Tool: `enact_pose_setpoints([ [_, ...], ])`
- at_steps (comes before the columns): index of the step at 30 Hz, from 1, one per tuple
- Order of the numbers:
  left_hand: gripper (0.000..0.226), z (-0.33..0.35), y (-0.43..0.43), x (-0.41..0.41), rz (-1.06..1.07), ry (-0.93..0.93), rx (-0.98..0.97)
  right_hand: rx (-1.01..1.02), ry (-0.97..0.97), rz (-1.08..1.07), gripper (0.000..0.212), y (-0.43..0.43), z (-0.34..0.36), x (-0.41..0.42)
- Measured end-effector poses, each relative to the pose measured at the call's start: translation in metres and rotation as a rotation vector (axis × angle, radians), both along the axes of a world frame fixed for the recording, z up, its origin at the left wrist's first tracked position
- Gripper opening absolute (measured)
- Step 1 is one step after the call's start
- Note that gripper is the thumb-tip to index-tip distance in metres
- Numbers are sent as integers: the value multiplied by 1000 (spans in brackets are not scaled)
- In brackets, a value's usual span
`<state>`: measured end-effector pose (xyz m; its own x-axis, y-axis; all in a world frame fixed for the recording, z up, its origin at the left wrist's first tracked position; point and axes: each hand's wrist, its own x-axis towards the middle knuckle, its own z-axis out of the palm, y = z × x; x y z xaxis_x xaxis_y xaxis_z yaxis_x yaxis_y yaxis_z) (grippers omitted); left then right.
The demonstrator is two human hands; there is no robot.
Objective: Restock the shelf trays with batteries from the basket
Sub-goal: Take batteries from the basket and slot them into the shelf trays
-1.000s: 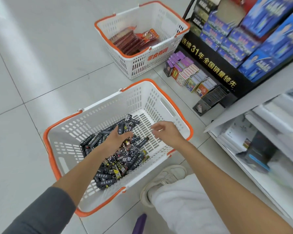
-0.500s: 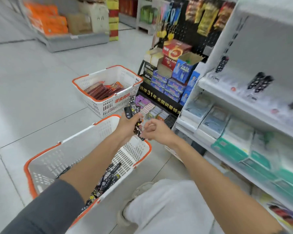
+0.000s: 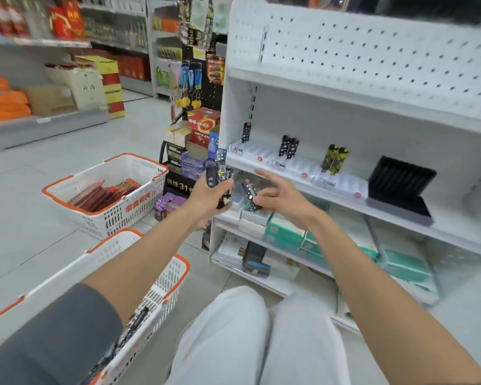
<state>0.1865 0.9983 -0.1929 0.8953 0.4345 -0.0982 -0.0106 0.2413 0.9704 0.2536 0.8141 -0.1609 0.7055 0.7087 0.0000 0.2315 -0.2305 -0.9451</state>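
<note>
Hands now risen from basket [image 3: 165,276] to shelf [image 3: 345,202] front edge. Left hand [image 3: 206,196] grips battery bunch [image 3: 219,175]; right hand [image 3: 281,197] pinches single battery [image 3: 250,191]. Tray [image 3: 257,152] filling next.

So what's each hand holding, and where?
Left hand grips a bunch of black patterned battery packs round their lower ends; right hand pinches a single such pack near its lower end.
</note>
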Motion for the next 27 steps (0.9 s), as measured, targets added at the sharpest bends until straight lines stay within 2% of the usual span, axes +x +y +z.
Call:
enact_pose_setpoints([
  [2,36,8,-19,6,-81,7,5,31,-48,-48,67,-16,13,8],
  [6,39,20,-51,22,-216,-9,-2,47,-188,-161,48,-37,34,16],
  [10,24,31,-77,39,-271,-32,4,202,-155,-252,42,-47,48,23],
  [14,22,38,-82,60,-289,-63,-67,213,-165,-308,39,-53,54,39],
  [16,23,38,-76,70,-289,-56,-61,170,-226,-395,35,-58,59,51],
  [19,26,33,-64,81,-278,-35,-29,2,-410,-510,31,-62,68,73],
  [23,26,23,-52,90,-259,-28,46,-169,-604,-505,38,-50,74,98],
  [27,29,19,-46,97,-258,-54,106,-232,-680,-487,33,-35,71,120],
])
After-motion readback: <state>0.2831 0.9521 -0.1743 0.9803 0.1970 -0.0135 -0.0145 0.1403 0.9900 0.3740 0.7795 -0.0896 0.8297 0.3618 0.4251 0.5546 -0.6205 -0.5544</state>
